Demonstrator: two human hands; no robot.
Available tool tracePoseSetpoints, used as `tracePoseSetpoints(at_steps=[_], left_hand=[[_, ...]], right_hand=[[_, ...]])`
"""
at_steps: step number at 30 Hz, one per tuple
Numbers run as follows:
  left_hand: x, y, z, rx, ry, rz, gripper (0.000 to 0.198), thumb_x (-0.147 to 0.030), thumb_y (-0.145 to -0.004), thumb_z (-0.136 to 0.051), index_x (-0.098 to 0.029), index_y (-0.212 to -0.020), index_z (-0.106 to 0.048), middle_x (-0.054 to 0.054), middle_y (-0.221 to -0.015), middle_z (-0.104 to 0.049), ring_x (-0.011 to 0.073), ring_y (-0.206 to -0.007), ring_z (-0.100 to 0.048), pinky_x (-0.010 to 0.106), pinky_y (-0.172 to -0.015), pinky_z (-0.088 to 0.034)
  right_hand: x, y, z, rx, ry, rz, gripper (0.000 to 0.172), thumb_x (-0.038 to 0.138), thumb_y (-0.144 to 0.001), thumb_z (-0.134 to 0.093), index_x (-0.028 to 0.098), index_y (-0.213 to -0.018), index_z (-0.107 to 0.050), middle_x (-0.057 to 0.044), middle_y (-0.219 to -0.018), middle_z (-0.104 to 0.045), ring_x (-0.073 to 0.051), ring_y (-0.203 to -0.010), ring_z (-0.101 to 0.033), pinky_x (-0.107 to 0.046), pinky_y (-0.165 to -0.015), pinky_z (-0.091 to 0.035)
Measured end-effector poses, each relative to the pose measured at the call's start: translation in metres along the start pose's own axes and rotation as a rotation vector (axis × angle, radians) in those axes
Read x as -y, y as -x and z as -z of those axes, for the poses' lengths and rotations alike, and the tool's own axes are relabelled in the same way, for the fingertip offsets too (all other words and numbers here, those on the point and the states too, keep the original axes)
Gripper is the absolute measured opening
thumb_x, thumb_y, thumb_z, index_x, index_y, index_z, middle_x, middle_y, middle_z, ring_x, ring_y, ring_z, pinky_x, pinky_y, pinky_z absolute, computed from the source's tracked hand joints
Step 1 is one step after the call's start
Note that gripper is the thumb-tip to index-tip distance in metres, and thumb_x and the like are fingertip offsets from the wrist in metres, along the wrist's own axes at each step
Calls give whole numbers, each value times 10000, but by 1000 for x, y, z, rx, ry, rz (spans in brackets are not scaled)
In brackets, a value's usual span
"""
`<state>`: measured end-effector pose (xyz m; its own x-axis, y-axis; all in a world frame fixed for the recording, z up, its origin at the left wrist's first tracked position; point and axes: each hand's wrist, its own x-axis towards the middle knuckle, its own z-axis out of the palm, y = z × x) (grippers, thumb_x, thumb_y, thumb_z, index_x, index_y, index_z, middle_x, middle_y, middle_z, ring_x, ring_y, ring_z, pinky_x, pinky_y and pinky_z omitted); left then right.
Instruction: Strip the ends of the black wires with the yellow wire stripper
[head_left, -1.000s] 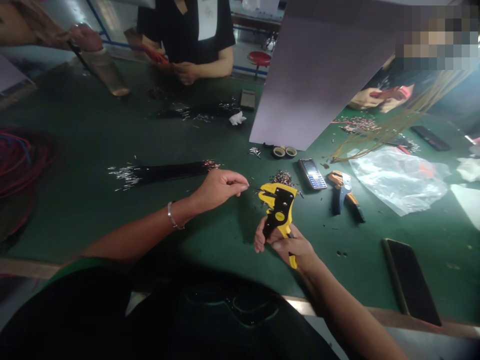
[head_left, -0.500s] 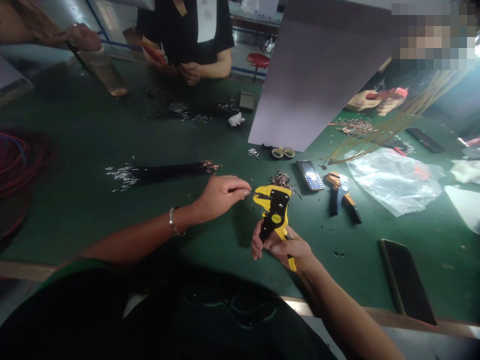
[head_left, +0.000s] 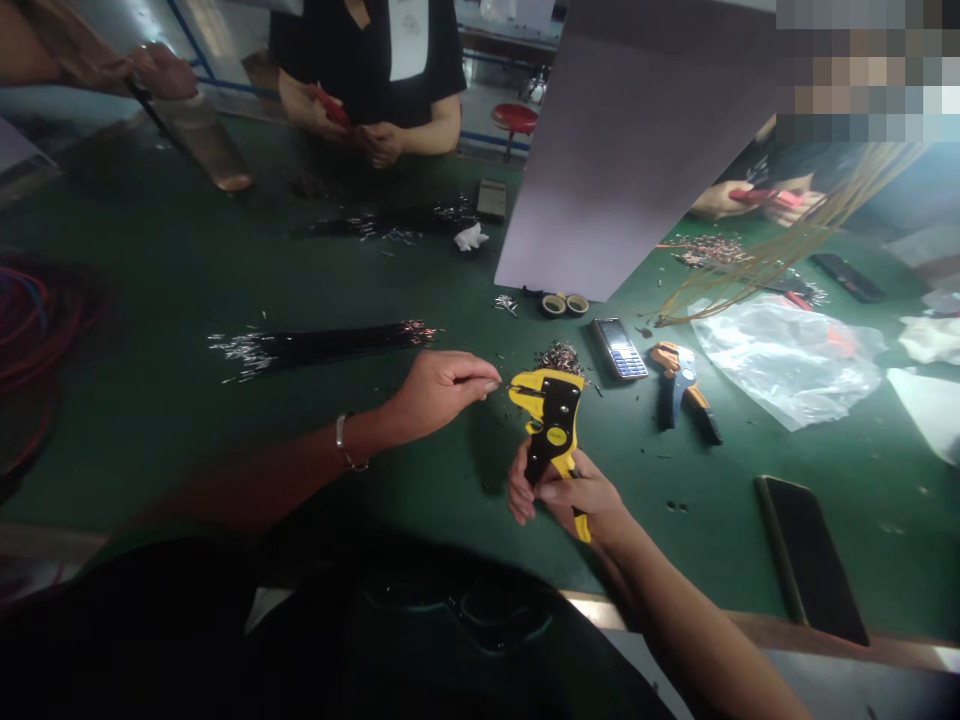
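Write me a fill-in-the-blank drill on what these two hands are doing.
1. The right hand grips a wire stripper coloured black and ____.
2. The left hand wears a bracelet on its ____.
3. The bundle of black wires lies on a ____ table.
Missing words: yellow; wrist; green.

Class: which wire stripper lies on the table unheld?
The orange wire stripper beside the keypad phone; the yellow wire stripper is in the right hand.
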<state>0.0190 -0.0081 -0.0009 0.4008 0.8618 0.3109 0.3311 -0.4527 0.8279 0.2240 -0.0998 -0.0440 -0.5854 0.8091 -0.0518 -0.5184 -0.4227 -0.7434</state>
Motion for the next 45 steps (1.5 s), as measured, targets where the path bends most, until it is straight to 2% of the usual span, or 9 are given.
tracePoseSetpoints(at_steps=[11,16,28,31,36,39,43,45], left_hand=[[6,0,-3,13,25,-6,125,-163,-803,-617,-163,-796,-741,26,-745,-728,108,-672,-644,223,-640,-496],[11,-2,-5,32,47,54,131,-191,-805,-614,-167,-791,-741,9,-668,-708,99,-605,-626,222,-620,-492],[27,-7,-10,88,-104,22,184,-244,-831,-573,-191,-851,-749,-30,-564,-645,89,-529,-557,209,-550,-431],[29,-7,-10,114,-114,8,191,-229,-836,-571,-193,-888,-751,-16,-631,-697,97,-561,-600,208,-574,-459],[37,-6,-13,101,-145,-44,195,-210,-842,-577,-204,-917,-757,37,-911,-773,158,-828,-709,264,-786,-520],[41,-6,-15,98,-135,-54,176,-218,-839,-592,-212,-900,-757,28,-906,-776,158,-823,-715,267,-790,-527],[40,-6,-14,103,-102,-10,162,-226,-830,-602,-208,-869,-759,24,-880,-777,157,-806,-716,260,-773,-534],[40,-8,-12,80,-94,17,162,-229,-824,-601,-203,-850,-759,26,-862,-777,160,-794,-713,262,-760,-537]], right_hand=[[-6,2,0,-58,-2,14,169,162,-729,-708,145,-847,-588,14,-639,-565,-101,-470,-482,-274,-457,-426],[-9,4,2,-117,8,-1,165,113,-705,-689,151,-831,-591,16,-640,-573,-91,-453,-470,-257,-436,-415],[-15,-1,2,-260,9,24,165,76,-635,-662,150,-766,-595,40,-571,-561,-74,-389,-440,-220,-366,-389],[-15,-3,3,-258,-4,24,162,76,-630,-651,149,-763,-594,38,-573,-561,-73,-395,-439,-216,-365,-390],[-13,-2,0,-255,-30,3,174,76,-607,-655,148,-755,-598,12,-611,-601,-76,-403,-448,-217,-364,-386],[-13,0,-2,-245,-30,-11,163,88,-616,-666,150,-748,-594,26,-567,-574,-69,-379,-422,-208,-347,-376],[-7,1,-4,-235,-32,-16,107,113,-661,-644,160,-726,-574,74,-461,-456,-53,-332,-330,-177,-302,-320],[0,1,-2,-244,-13,21,108,120,-661,-639,164,-735,-573,68,-479,-458,-58,-346,-341,-180,-309,-322]])
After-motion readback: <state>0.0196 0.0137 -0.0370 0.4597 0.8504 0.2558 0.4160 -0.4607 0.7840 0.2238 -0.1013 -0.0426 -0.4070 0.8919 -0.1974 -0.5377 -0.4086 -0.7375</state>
